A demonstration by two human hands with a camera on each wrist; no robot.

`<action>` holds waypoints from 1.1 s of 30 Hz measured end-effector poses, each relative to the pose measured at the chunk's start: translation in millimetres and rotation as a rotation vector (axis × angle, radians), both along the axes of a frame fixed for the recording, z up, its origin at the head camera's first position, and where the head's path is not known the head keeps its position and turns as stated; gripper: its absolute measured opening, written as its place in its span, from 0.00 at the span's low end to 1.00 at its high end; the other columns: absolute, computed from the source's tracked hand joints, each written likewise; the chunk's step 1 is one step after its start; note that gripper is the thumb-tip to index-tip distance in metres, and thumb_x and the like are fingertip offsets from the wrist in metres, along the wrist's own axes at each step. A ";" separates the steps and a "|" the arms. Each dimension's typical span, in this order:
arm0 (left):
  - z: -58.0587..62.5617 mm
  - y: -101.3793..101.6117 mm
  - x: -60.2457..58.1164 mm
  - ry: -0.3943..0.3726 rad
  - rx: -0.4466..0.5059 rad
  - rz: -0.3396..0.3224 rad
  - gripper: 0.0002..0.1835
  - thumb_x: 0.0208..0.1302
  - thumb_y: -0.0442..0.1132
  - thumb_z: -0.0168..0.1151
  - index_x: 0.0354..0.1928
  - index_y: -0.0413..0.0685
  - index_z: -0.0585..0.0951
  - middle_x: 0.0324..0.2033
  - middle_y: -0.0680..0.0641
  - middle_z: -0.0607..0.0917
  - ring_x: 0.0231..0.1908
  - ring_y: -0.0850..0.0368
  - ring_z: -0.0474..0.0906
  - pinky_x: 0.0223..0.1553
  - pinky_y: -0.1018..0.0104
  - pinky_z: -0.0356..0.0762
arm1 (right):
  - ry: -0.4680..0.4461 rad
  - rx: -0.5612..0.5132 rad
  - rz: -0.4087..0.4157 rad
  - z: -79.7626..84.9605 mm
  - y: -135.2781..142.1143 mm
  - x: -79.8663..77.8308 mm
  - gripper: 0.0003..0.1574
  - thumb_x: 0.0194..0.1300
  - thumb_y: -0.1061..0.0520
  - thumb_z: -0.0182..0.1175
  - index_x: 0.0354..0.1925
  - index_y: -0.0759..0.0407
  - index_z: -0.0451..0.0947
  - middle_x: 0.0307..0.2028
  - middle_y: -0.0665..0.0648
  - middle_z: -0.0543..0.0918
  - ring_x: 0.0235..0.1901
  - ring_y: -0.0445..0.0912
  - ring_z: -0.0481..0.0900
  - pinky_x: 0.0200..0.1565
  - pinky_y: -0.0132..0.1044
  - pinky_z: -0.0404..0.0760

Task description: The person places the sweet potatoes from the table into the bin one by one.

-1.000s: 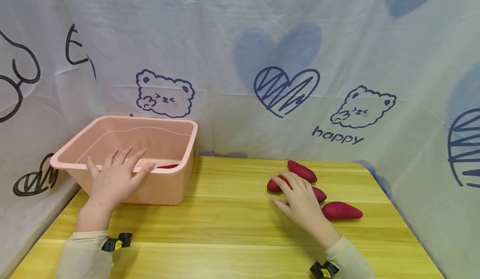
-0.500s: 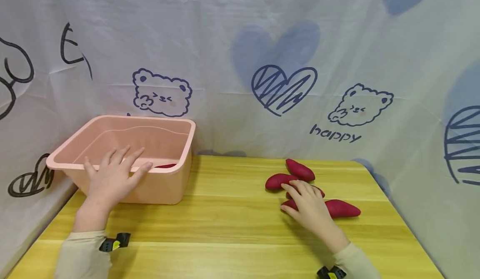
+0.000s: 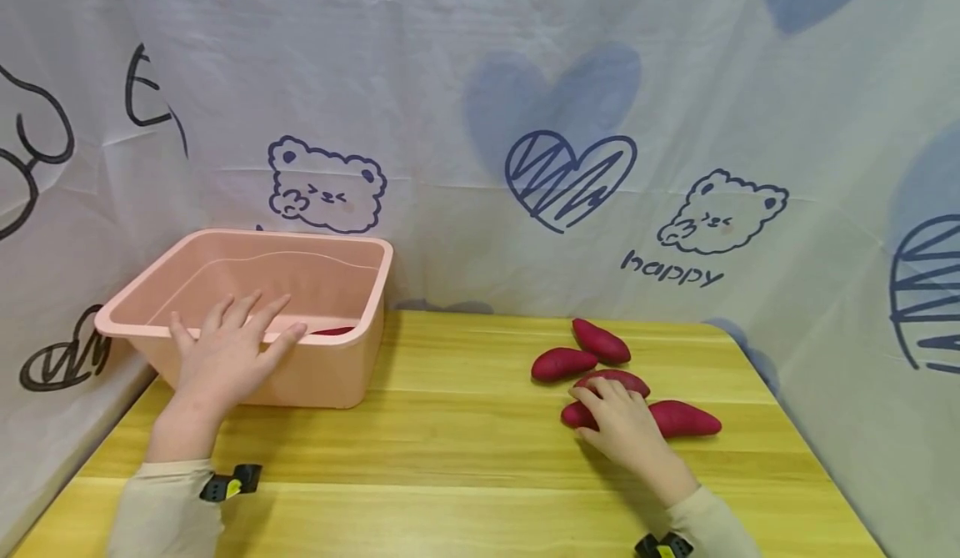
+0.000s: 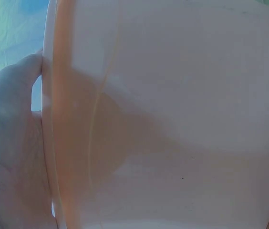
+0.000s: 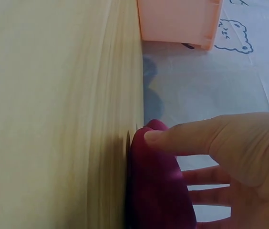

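Note:
On the left, a pink plastic bin (image 3: 318,374) stands on the table. My left hand (image 3: 225,358) rests over its near rim with the fingers spread and fairly straight. Inside, a strip of dark red sweet potato (image 3: 333,331) shows past the rim. At the right, my right hand (image 3: 628,431) holds a sweet potato (image 3: 576,415) lying on the table, partly hidden by the hand. In the right wrist view, the thumb presses one end of that sweet potato (image 5: 156,188), with the other fingers along its far side.
Close around the right hand lie more sweet potatoes: one (image 3: 611,381) just behind it, one (image 3: 686,419) to its right, and others (image 3: 562,364) farther back. Printed cloth (image 3: 450,233) hangs behind the wooden table (image 3: 450,433) and along both sides.
My right hand has moved right and toward me from above the back sweet potatoes, and its fingers have closed on the front one. The left hand stays on the bin rim.

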State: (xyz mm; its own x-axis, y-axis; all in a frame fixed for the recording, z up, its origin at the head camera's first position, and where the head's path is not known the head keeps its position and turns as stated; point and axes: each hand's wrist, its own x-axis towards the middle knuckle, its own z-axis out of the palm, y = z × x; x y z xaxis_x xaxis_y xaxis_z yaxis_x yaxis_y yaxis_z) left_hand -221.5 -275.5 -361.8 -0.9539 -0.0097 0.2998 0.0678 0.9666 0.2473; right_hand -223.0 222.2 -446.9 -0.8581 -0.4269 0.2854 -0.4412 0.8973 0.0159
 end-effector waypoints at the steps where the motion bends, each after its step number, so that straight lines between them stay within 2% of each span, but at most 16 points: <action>1: 0.3 0.1 -0.2 0.001 0.000 -0.001 0.39 0.68 0.72 0.37 0.73 0.60 0.61 0.72 0.33 0.60 0.70 0.27 0.48 0.61 0.21 0.17 | -0.011 0.006 -0.004 -0.2 0.0 -0.1 0.31 0.50 0.50 0.75 0.53 0.53 0.79 0.49 0.58 0.80 0.50 0.56 0.78 0.46 0.58 0.78; 6: 0.3 0.2 -0.4 -0.001 -0.001 0.000 0.39 0.68 0.72 0.37 0.73 0.59 0.62 0.72 0.33 0.60 0.70 0.27 0.49 0.61 0.21 0.17 | -0.053 0.029 -0.020 -2.8 1.0 0.2 0.31 0.49 0.52 0.76 0.52 0.52 0.79 0.48 0.58 0.79 0.50 0.56 0.77 0.45 0.58 0.79; 12: -0.7 0.6 0.2 -0.006 0.004 0.002 0.40 0.67 0.72 0.37 0.73 0.59 0.61 0.72 0.34 0.59 0.70 0.27 0.48 0.61 0.21 0.15 | -0.065 0.031 -0.009 -3.3 2.2 1.7 0.31 0.47 0.58 0.76 0.51 0.53 0.80 0.47 0.57 0.79 0.47 0.55 0.77 0.38 0.56 0.79; 18: -0.3 1.1 0.6 -0.004 0.010 0.000 0.39 0.67 0.72 0.37 0.73 0.60 0.61 0.72 0.34 0.59 0.70 0.27 0.48 0.61 0.22 0.15 | -0.071 0.035 0.001 -2.2 2.8 2.2 0.30 0.47 0.63 0.74 0.51 0.53 0.80 0.46 0.56 0.79 0.47 0.54 0.77 0.37 0.55 0.79; 33: -0.2 0.9 -0.1 0.001 0.006 -0.004 0.39 0.67 0.72 0.37 0.74 0.61 0.61 0.72 0.34 0.59 0.70 0.27 0.48 0.61 0.22 0.15 | -0.042 0.043 0.017 0.2 1.8 2.5 0.29 0.48 0.62 0.74 0.51 0.53 0.79 0.44 0.55 0.79 0.46 0.54 0.78 0.37 0.54 0.79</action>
State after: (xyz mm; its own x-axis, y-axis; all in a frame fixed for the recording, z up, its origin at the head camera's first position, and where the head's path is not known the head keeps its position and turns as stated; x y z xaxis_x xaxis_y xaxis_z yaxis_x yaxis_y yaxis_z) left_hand -221.6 -274.6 -362.0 -0.9536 -0.0078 0.3008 0.0718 0.9649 0.2525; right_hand -220.4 224.0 -446.8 -0.8616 -0.4524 0.2303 -0.4571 0.8887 0.0357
